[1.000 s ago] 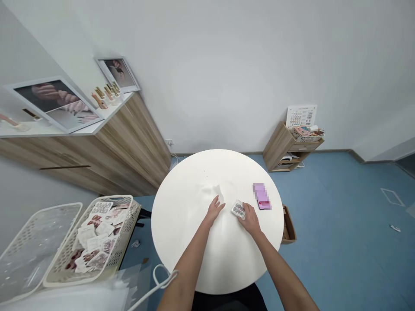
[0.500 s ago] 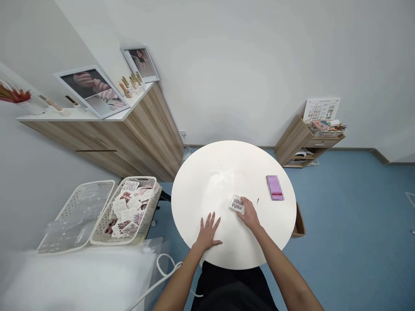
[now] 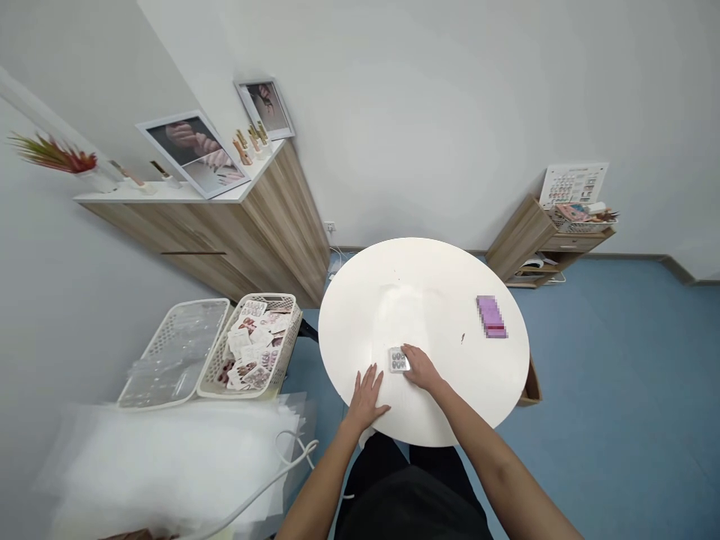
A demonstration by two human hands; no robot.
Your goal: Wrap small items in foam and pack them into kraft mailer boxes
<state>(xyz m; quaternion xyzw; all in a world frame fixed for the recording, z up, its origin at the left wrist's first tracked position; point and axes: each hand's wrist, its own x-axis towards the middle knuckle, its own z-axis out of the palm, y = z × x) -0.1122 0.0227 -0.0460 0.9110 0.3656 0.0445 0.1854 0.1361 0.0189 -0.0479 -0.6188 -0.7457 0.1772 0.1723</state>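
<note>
**Our 2 hands at the round table, nail pack under the right one**

Our right hand [image 3: 421,369] is curled down over a small blister pack of press-on nails [image 3: 398,360], fingers gripping its edge; the pack sits on the near part of a round white table [image 3: 458,277], just beside that hand. Our left hand [image 3: 367,399] lies flat and open on the table near the edge, holding nothing, a little way from the pack.

Farther over the tabletop lies a pink pack [image 3: 491,316], pixelated so we can't read it, with a tiny dark speck [image 3: 463,338] near it; nothing stands between it and our hands. To the left, a white lattice basket [image 3: 253,352] is stuffed with nail sample cards, next to a lattice tray [image 3: 174,352] holding clear plastic. Up the wall side, a wooden cabinet [image 3: 281,225] carries 2 framed nail photos [image 3: 193,154] and hand models [image 3: 243,148]; on a small wooden shelf unit [image 3: 520,240] stands a nail colour chart [image 3: 574,185], too small for us to read; no brand shows anywhere.
</note>
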